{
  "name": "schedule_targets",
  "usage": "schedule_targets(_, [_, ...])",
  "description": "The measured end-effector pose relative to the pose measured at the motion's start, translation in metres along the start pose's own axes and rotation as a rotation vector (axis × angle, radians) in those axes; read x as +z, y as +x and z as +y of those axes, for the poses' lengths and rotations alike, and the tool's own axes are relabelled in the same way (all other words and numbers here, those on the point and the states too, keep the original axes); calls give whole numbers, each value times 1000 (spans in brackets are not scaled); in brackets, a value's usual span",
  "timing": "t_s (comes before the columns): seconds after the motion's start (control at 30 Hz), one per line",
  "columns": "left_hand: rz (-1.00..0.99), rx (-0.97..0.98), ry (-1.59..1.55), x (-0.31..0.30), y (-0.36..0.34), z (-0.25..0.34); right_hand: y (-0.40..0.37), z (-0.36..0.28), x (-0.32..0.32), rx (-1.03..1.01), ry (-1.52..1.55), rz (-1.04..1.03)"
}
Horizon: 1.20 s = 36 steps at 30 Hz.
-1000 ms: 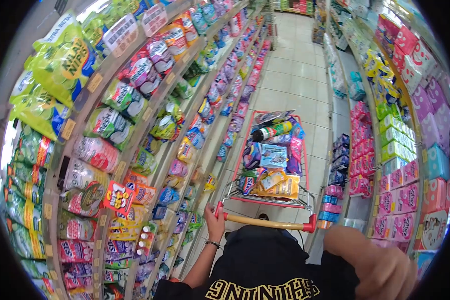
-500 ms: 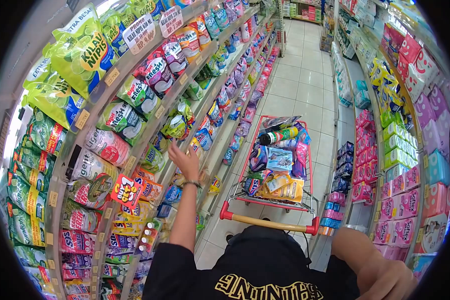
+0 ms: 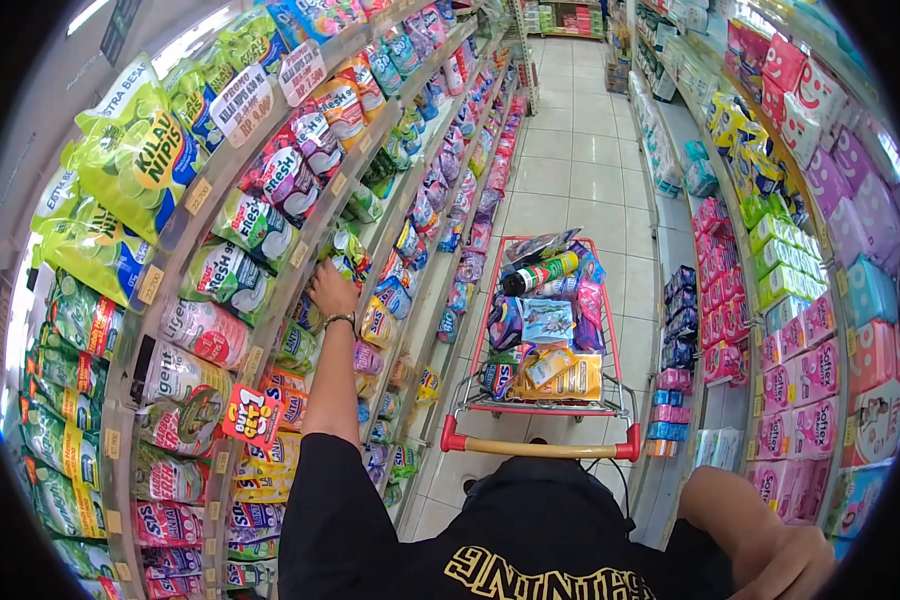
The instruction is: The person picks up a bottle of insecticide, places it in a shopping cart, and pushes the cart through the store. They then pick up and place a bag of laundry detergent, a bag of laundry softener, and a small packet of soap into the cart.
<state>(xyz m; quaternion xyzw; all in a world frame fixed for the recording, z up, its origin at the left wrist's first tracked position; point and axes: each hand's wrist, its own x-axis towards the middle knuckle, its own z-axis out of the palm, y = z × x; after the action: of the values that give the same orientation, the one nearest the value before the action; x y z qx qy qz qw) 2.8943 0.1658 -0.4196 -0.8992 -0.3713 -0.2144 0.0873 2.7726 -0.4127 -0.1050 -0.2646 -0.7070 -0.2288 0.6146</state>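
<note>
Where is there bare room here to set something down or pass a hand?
Bare floor tiles lie ahead of the trolley, between the left shelves and right shelves, plus narrow strips beside it. The trolley is heaped full, and the left shelves are packed with pouches touching one another.

The person wears a black short-sleeved T-shirt (image 3: 510, 520), its chest printed with outlined yellow block lettering (image 3: 550, 580) that looks upside down from this head view and reads roughly "SHINING". The left sleeve (image 3: 320, 490) ends above the elbow, and the arm below it is uncovered. A thin dark bracelet (image 3: 340, 320) circles the wrist just below the left hand (image 3: 330, 287).
</note>
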Motion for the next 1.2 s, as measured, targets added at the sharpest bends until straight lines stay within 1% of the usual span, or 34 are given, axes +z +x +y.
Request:
schedule_targets(0.07, [-42, -14, -52, -2, 5, -1, -2, -2, -2, 25, 38, 16])
schedule_targets(0.1, [-27, 8, -85, -4, 8, -3, -3, -3, -4, 48, 82, 27])
schedule_targets(0.13, [-27, 12, -88, -4, 9, -4, -3, -2, -3, 49, 77, 26])
schedule_targets(0.2, [-130, -6, -138, -7, 9, -7, -1, 2, 0, 34, 54, 22])
schedule_targets(0.23, [-109, 3, -124, -8, 8, -7, -1, 2, -1, 34, 52, 23])
schedule_targets(0.27, [-109, 3, -122, -10, 6, -7, -1, 2, -3, 43, 43, -20])
schedule_targets(0.3, [-151, -32, -131, -12, 4, -7, -2, 0, -5, 50, 35, -64])
schedule_targets(0.33, [-193, -69, -140, -16, 1, -6, -2, -2, -7, 50, 36, -64])
schedule_targets(0.37, [-193, -69, -140, -18, -2, -8, -2, -6, -8, 80, 22, -57])
schedule_targets(0.43, [-114, -3, -147, -16, -10, -13, -5, -14, -9, 111, 7, -50])
schedule_targets(0.5, [-88, -15, -174, -15, -17, -16, -9, -20, -8, 221, -15, 34])
schedule_targets(0.53, [-62, -28, -201, -15, -22, -18, -11, -19, -10, 221, -14, 33])
schedule_targets(0.57, [-62, -29, -199, -16, -27, -19, -14, -17, -11, 179, 0, 41])
schedule_targets(0.63, [133, 40, -283, -14, -36, -22, -20, -10, -14, 94, 28, 57])
schedule_targets(0.67, [133, 40, -282, -14, -39, -23, -24, -6, -15, 52, 42, 65])
schedule_targets(0.7, [172, 6, -345, -21, -45, -20, -27, -5, -16, 11, 56, 74])
schedule_targets(0.73, [213, -29, -408, -27, -52, -17, -31, -8, -21, 12, 57, 76])
schedule_targets(0.77, [212, -29, -408, -34, -59, -13, -37, -14, -31, 135, 100, 46])
schedule_targets(0.8, [289, -42, -524, -39, -68, -9, -44, -20, -40, 258, 141, 15])
schedule_targets(0.83, [366, -53, -644, -44, -78, -4, -62, -22, -45, 345, 132, 89])
schedule_targets(0.87, [358, -50, -654, -50, -91, 1, -86, -28, -46, 437, 117, 163])
schedule_targets(0.9, [327, -117, -789, -56, -107, 7, -118, -67, -21, 981, -318, 491])
schedule_targets(0.93, [289, -183, -925, -62, -123, 17, -122, -27, -20, 924, -131, 486])
schedule_targets(0.97, [143, -297, -1205, -68, -142, 29, -129, -18, -14, 1185, 72, 644])
schedule_targets(1.0, [-15, -417, -1475, -77, -162, 43, -162, 0, -2, 1255, 76, 768])
schedule_targets(1.03, [-116, -515, -1625, -95, -180, 62, -197, 15, 1, 1438, 108, 709])
schedule_targets(1.07, [-221, -619, -1767, -109, -200, 81, -224, 32, 12, 1532, 7, 600])
schedule_targets(1.1, [-321, -655, -1835, -108, -220, 94, -248, 47, 28, 1622, -91, 489])
schedule_targets(1.13, [-422, -691, -1898, -107, -240, 107, -276, 55, 42, 1626, -102, 499])
schedule_targets(1.2, [-583, -841, -1928, -115, -280, 137, -320, 62, 70, 1793, 334, 931])
